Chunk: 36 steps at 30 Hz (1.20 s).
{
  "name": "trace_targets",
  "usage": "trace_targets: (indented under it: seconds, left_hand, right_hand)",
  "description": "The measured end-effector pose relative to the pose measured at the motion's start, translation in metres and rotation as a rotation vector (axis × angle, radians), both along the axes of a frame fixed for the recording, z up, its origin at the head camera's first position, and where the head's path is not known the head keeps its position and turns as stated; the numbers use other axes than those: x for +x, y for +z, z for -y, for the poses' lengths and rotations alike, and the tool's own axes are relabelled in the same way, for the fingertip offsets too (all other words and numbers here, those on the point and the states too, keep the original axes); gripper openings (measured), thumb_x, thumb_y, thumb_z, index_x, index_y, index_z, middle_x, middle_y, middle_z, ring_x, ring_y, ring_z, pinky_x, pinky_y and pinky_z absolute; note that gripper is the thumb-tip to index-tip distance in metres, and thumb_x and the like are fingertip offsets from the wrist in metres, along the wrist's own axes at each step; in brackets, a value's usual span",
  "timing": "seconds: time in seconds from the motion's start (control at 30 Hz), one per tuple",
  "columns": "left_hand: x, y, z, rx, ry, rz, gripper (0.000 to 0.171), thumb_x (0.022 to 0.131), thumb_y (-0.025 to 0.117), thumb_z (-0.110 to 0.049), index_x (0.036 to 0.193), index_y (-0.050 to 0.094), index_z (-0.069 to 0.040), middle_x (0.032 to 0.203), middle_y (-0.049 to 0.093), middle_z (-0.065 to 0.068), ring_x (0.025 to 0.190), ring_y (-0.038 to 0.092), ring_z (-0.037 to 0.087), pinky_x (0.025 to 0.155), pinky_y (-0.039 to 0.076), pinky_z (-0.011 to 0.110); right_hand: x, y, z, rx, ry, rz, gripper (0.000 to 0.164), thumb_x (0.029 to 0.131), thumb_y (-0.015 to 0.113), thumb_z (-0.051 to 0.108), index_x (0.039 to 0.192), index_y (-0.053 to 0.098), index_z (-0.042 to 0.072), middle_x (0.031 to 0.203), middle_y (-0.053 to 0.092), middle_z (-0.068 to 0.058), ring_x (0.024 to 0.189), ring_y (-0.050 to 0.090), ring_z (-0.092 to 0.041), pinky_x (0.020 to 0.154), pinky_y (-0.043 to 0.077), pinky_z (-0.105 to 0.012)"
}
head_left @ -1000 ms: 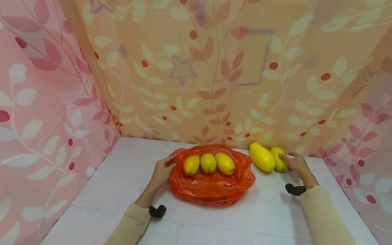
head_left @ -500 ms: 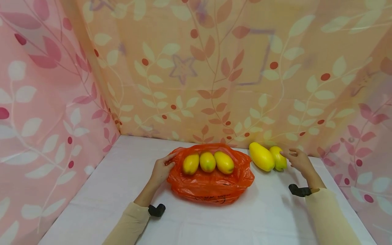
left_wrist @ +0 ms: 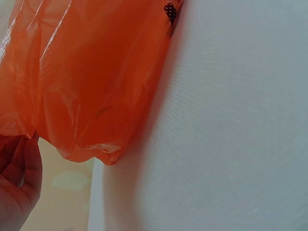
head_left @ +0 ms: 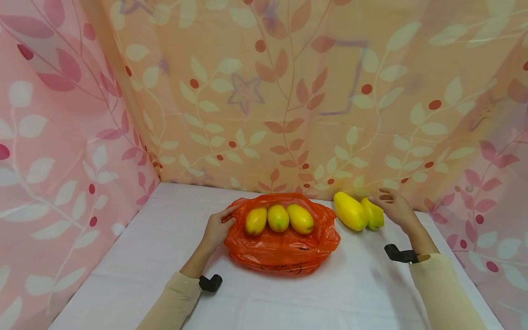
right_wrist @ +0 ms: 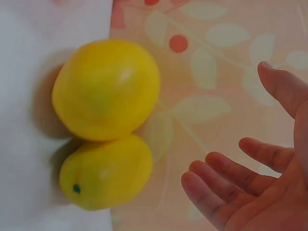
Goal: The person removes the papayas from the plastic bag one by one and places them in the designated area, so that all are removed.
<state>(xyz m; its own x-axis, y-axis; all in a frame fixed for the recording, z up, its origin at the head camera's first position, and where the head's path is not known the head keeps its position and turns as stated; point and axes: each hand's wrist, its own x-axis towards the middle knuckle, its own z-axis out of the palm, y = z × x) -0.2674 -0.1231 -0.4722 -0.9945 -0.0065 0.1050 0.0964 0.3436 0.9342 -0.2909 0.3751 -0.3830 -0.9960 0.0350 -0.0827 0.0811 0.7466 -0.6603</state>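
Two beige sleeves (head_left: 172,297) enter at seven and five o'clock over a white table (head_left: 330,300). Beyond them sits an orange-red plastic bag (head_left: 282,254); its film looks thin, slick and very light, so it would likely crumple or slide unless steadied by the rim. The left hand (head_left: 216,233) pinches that rim at the bag's nine o'clock, a sensible hold, though hard tugging could tear it. Within the rim, three yellow fruits (head_left: 278,218) lie in a row and probably weigh the film down. The right hand (head_left: 397,208), well apart at the bag's two o'clock, has its fingers spread and holds nothing. At its nine o'clock lies a smaller fruit (head_left: 374,215), with a larger fruit (head_left: 350,211) just beyond, seemingly touching it. Both look firm, smooth and apt to roll; the larger is presumably heavier and best taken round its waist with the whole palm, the smaller between thumb and fingers. Farthest, at twelve o'clock, hangs a floral cloth (head_left: 255,119).
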Motion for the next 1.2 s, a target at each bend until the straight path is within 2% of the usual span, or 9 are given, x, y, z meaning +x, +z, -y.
trace_targets:
  seconds: [0.23, 0.6, 0.93, 1.2]
  left_hand:
    - [0.000, 0.000, -0.001, 0.005, 0.003, -0.005, 0.042, 0.093, 0.058, -0.001, 0.135, 0.058, -0.005, 0.141, 0.053, 0.020, 0.135, 0.047, 0.034, 0.106, 0.045, 0.047]
    - [0.000, -0.001, 0.000, 0.010, 0.001, -0.005, 0.043, 0.092, 0.058, -0.001, 0.135, 0.059, -0.006, 0.141, 0.052, 0.021, 0.135, 0.046, 0.034, 0.106, 0.045, 0.048]
    - [0.001, 0.002, -0.002, 0.014, 0.006, 0.006, 0.042, 0.092, 0.059, -0.002, 0.135, 0.059, -0.007, 0.142, 0.052, 0.020, 0.136, 0.046, 0.034, 0.106, 0.044, 0.048]
    - [0.000, -0.001, -0.002, 0.027, 0.009, 0.012, 0.042, 0.093, 0.058, -0.002, 0.135, 0.059, -0.008, 0.142, 0.052, 0.019, 0.135, 0.047, 0.033, 0.105, 0.046, 0.046]
  right_hand:
    - [0.005, 0.018, 0.021, 0.003, 0.038, -0.081, 0.085, 0.095, 0.050, 0.056, 0.152, 0.023, -0.001, 0.144, 0.037, -0.036, 0.128, 0.040, -0.053, 0.102, 0.040, -0.067]
    - [0.013, 0.038, 0.055, -0.018, 0.062, -0.133, 0.082, 0.093, 0.055, 0.053, 0.152, 0.026, 0.003, 0.145, 0.039, -0.032, 0.128, 0.043, -0.049, 0.103, 0.042, -0.063]
    - [0.013, 0.044, 0.077, 0.024, 0.126, -0.155, 0.081, 0.091, 0.058, 0.054, 0.150, 0.032, 0.005, 0.143, 0.044, -0.029, 0.127, 0.046, -0.047, 0.101, 0.045, -0.062]
    - [0.013, 0.046, 0.090, 0.031, 0.181, -0.173, 0.077, 0.091, 0.061, 0.050, 0.148, 0.035, 0.005, 0.142, 0.046, -0.027, 0.126, 0.047, -0.046, 0.100, 0.046, -0.062]
